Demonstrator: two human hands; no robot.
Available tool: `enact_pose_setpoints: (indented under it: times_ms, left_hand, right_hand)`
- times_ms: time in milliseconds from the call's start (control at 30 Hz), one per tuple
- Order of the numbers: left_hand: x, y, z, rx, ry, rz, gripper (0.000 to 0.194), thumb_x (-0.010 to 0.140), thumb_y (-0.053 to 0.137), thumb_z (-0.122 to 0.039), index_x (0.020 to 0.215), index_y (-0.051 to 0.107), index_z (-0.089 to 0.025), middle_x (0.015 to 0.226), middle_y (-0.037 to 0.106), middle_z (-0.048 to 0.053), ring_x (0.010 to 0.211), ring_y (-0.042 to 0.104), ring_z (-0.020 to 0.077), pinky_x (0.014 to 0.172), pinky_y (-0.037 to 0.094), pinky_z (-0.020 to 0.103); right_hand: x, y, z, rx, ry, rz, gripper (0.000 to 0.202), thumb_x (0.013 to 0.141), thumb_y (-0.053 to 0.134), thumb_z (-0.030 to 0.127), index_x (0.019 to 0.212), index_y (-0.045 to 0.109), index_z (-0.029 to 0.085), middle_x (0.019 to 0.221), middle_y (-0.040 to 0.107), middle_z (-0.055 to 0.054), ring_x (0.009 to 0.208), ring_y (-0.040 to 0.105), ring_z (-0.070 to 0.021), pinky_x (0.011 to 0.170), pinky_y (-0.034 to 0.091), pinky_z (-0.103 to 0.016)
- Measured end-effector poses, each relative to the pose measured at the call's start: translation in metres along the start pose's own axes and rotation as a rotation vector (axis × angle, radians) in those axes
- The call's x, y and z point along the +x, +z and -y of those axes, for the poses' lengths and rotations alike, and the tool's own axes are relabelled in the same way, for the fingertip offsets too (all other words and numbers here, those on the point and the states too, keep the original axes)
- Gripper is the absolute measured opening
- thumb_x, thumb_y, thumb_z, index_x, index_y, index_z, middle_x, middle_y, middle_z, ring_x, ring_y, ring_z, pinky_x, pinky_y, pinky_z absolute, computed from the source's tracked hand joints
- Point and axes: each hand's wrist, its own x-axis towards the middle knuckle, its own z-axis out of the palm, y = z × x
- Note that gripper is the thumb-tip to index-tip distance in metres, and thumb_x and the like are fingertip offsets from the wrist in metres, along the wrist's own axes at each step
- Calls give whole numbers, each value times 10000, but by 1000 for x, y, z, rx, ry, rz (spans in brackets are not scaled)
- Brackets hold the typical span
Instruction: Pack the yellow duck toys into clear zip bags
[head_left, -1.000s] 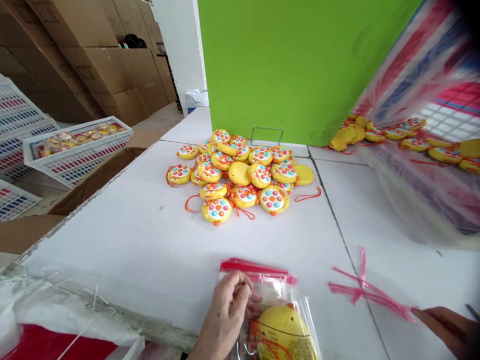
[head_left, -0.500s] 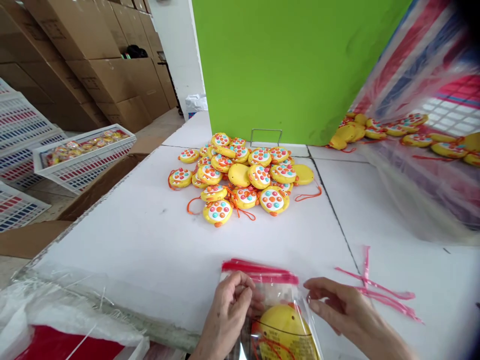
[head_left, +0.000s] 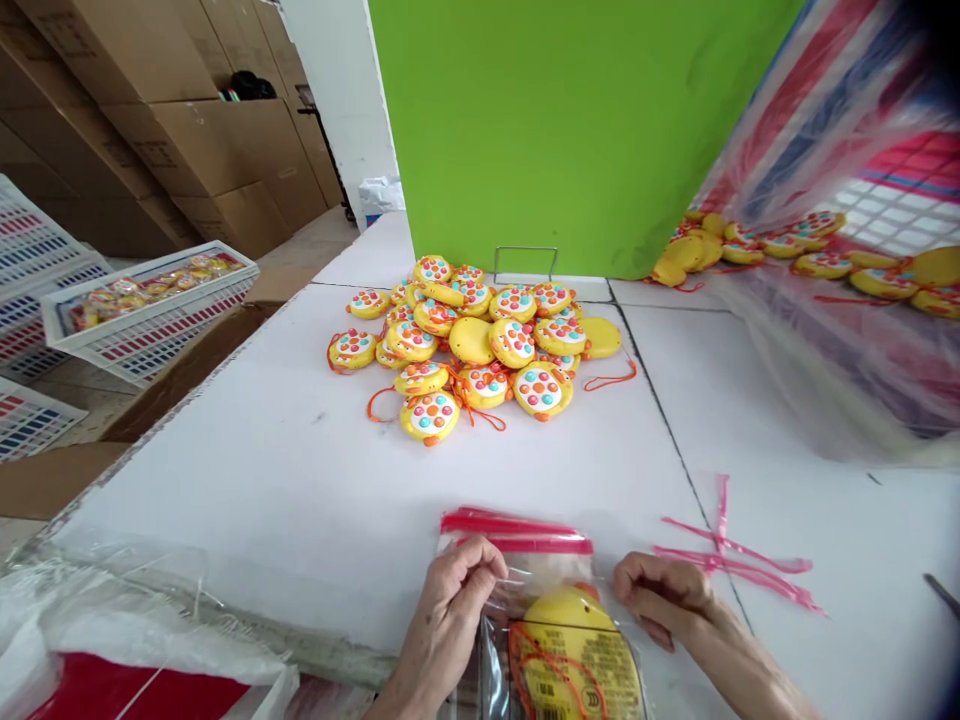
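A clear plastic bag (head_left: 495,660) with a yellow chick-shaped toy (head_left: 562,620) inside lies at the table's front edge. The toy's plain back faces up, with printed text and an orange cord over it. My left hand (head_left: 450,610) pinches the bag's upper left edge between thumb and forefinger. Beside the bag's upper right edge, my right hand (head_left: 667,600) is closed with curled fingers; whether film is between them I cannot make out. Under and beyond the bag lies a stack of clear bags with red zip tops (head_left: 517,530).
A pile of yellow toys with coloured buttons (head_left: 472,340) sits mid-table before a green panel (head_left: 585,130). Pink torn strips (head_left: 731,550) lie right. More toys (head_left: 825,255) rest by striped plastic sheeting (head_left: 802,120). At left are a white basket (head_left: 150,310) and cartons (head_left: 217,140).
My right hand's fingers have curled closed beside the bag. My left hand has tightened to a pinch on the bag's edge. The bagged toy shows a little more; the view has shifted slightly.
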Motion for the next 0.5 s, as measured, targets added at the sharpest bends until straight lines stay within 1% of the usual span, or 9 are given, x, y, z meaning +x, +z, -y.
enact_pose_setpoints:
  times_ms: [100,167,233,267,333,400,433,467,500]
  left_hand:
    - [-1,1,-6,39,12,-19,204,826,400,-177,656,512,-187,661,505,-11,669,448,147,629,348,234]
    - [-2,3,-8,38,16,-12,215,827,394,-188,624,467,-186,620,444,-23,623,403,133,596,322,232]
    - [-5,6,-9,19,-8,5,184,794,457,-202,618,403,-196,576,368,-48,567,349,114,540,288,222]
    - [-6,5,-8,-4,-26,14,184,771,488,-198,625,375,-203,560,344,-61,543,325,105,513,270,214]
    - [-8,-2,-10,-41,-35,1,187,748,515,-184,643,362,-208,546,341,-74,516,317,91,482,259,198]
    - [-11,-22,-19,-44,8,-92,178,787,515,-208,656,395,-203,549,379,-73,514,371,87,484,298,186]
    - [-12,-37,-28,-35,50,-173,174,810,519,-227,669,423,-198,563,422,-66,537,429,92,508,343,185]
    - [-14,-53,-39,-23,105,-294,165,823,535,-243,689,451,-194,591,476,-57,583,496,103,556,397,191]
    - [-16,-70,-53,-32,185,-441,143,821,556,-237,715,472,-191,667,556,-39,689,571,128,662,457,221]
  right_hand:
    - [-1,0,5,-73,67,15,202,796,448,300,699,579,181,500,306,73,506,291,-97,534,237,-248]
    - [-2,0,6,-107,67,18,220,796,416,281,666,566,186,494,329,66,507,305,-102,548,257,-256]
    - [-2,-1,6,-117,-1,10,238,784,401,273,604,530,187,579,456,35,504,324,-98,535,277,-257]
    - [-1,-2,5,-125,-56,-4,243,776,405,274,578,514,185,664,528,13,504,338,-95,521,286,-256]
    - [2,-6,4,-171,-154,-63,238,771,429,282,576,523,183,823,602,-19,509,375,-90,498,310,-251]
    - [8,-13,6,-279,-191,-155,221,800,444,306,684,595,195,735,593,-8,509,414,-103,487,335,-243]
    - [12,-16,8,-343,-197,-199,226,821,441,325,760,621,202,670,571,6,504,432,-111,484,351,-240]
    - [16,-19,10,-405,-202,-231,241,843,434,346,832,631,207,636,562,16,502,454,-116,488,375,-237]
    - [22,-21,13,-464,-213,-250,253,862,429,362,891,631,212,641,577,17,510,487,-120,502,406,-234]
